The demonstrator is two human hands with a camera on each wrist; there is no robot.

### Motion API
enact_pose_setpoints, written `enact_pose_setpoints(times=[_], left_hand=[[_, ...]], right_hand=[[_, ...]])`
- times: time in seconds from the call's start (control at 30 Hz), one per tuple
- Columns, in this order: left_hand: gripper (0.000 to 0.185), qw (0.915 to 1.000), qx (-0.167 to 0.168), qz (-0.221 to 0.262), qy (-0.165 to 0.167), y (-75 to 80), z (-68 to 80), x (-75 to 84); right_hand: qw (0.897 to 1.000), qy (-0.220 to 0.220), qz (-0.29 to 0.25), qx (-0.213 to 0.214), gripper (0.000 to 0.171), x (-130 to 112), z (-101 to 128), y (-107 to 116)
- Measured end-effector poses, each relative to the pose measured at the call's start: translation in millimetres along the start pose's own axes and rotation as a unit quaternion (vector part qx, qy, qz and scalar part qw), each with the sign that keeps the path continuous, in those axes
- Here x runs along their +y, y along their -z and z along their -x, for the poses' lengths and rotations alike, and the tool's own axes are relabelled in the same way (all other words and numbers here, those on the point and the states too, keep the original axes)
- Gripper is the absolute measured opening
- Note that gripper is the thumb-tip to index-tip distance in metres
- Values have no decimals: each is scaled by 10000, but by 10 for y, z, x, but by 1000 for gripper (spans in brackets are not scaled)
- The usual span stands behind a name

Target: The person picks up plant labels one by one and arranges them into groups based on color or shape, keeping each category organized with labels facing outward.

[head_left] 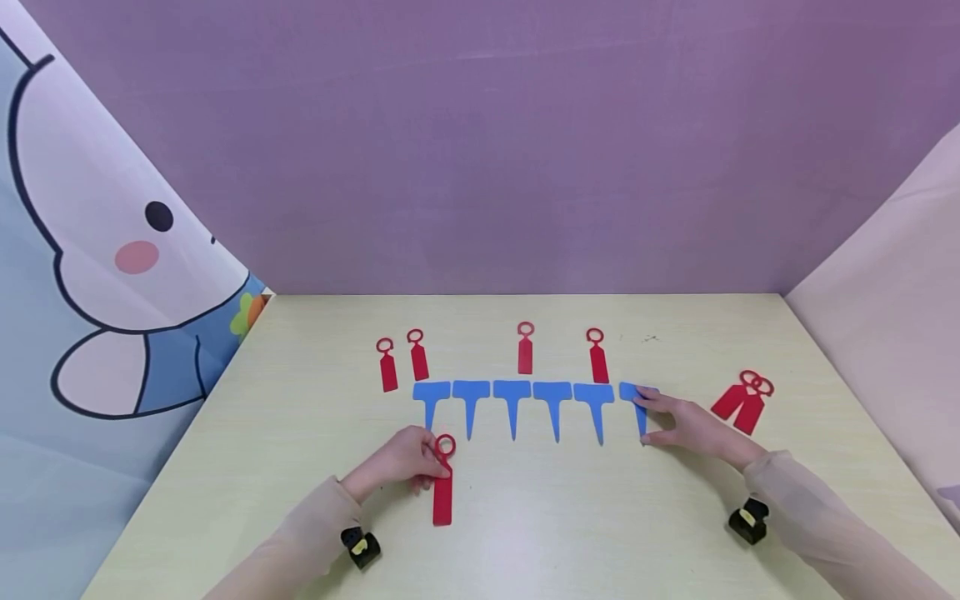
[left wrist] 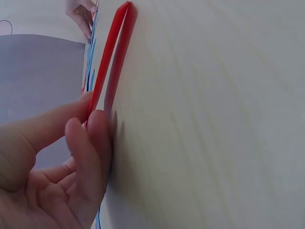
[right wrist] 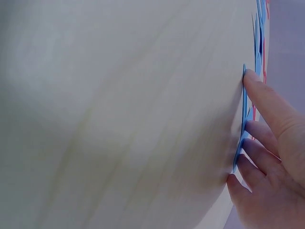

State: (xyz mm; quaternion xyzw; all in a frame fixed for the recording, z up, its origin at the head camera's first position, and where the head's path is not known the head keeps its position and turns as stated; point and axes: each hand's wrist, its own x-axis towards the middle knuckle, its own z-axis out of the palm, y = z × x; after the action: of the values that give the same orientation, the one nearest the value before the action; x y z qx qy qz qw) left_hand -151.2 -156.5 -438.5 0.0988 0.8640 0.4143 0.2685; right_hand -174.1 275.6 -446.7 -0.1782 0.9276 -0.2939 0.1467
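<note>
My left hand point(head_left: 416, 458) pinches a red hanging plant tag point(head_left: 442, 500), a flat strip with a ring at its far end. In the left wrist view the tag point(left wrist: 106, 62) is tilted, its near end raised off the table. My right hand point(head_left: 693, 425) rests on the rightmost blue T-shaped plant label point(head_left: 628, 389), thumb by its pointed tip and fingers by its wide head. The right wrist view shows this label point(right wrist: 244, 95) edge-on under the fingertips. Several more blue T-shaped labels point(head_left: 512, 392) lie in a row to its left, points toward me.
Behind the blue row lie separate red tags point(head_left: 387, 372), including one near the middle point(head_left: 526, 354). Two overlapping red tags point(head_left: 747, 412) lie at the right, beyond my right hand. A purple backdrop point(head_left: 525, 167) rises at the far edge of the pale table point(head_left: 562, 533).
</note>
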Motion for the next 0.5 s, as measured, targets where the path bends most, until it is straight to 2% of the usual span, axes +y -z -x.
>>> enact_pose_setpoints(times=[0.17,0.5], left_hand=[[22,9988,126,-408,230,-35,5,18],[25,9947,348,-920,285,-72,42,48]], right_hand=[[10000,65,26,-33,71,-3,-3,5],[10000,63,50,-9,71,2,-2,-1]])
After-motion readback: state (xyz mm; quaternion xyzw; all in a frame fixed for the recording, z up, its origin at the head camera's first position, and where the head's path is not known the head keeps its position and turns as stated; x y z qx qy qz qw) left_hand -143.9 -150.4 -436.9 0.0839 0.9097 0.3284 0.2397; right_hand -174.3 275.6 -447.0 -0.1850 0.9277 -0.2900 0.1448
